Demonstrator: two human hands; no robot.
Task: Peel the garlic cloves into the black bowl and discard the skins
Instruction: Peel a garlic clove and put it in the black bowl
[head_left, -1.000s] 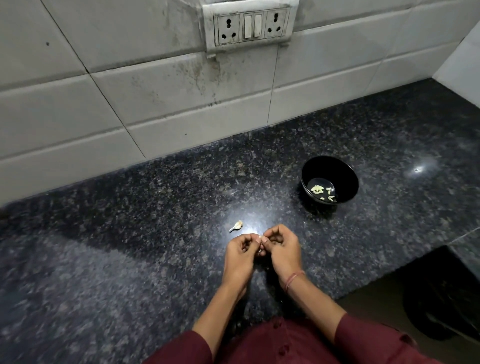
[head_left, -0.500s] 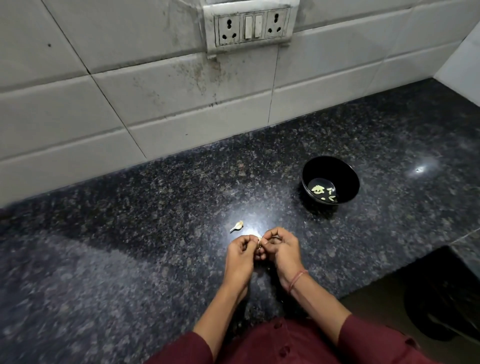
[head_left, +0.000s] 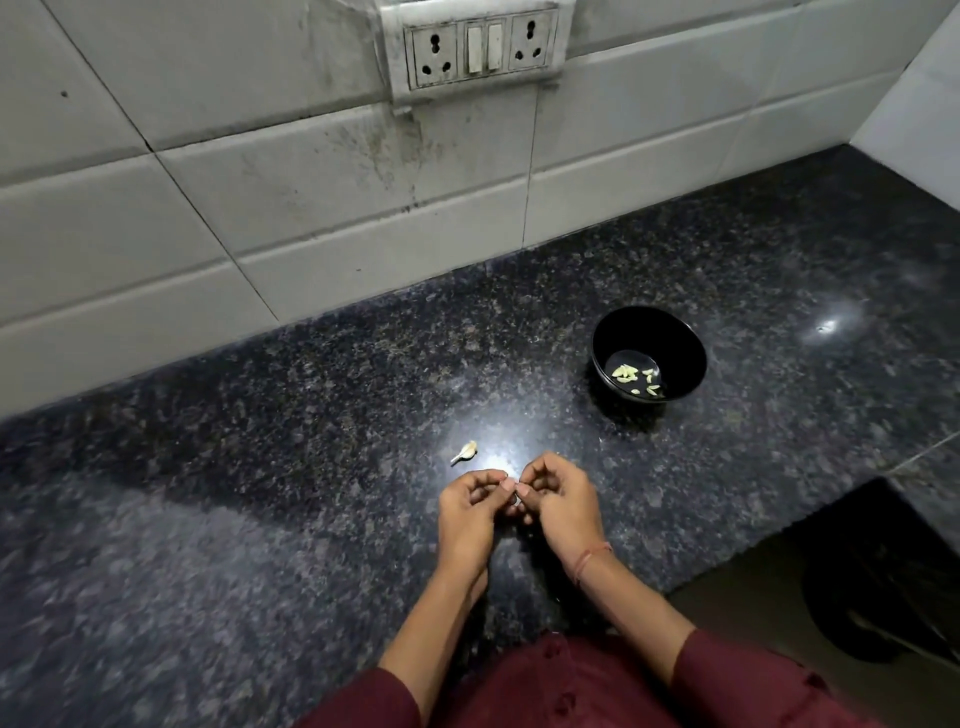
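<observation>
Bowl (head_left: 670, 338) holding peeled cloves (head_left: 626, 371), left hand (head_left: 470, 514) and right hand (head_left: 563, 506) fingers (head_left: 536, 470) curled tip-to-tip, hold unclear

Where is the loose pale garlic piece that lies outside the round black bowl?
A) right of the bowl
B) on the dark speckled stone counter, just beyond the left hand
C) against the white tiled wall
B: the pale garlic piece rests on the dark speckled stone counter just beyond the left hand, well left of the round black bowl.
</observation>
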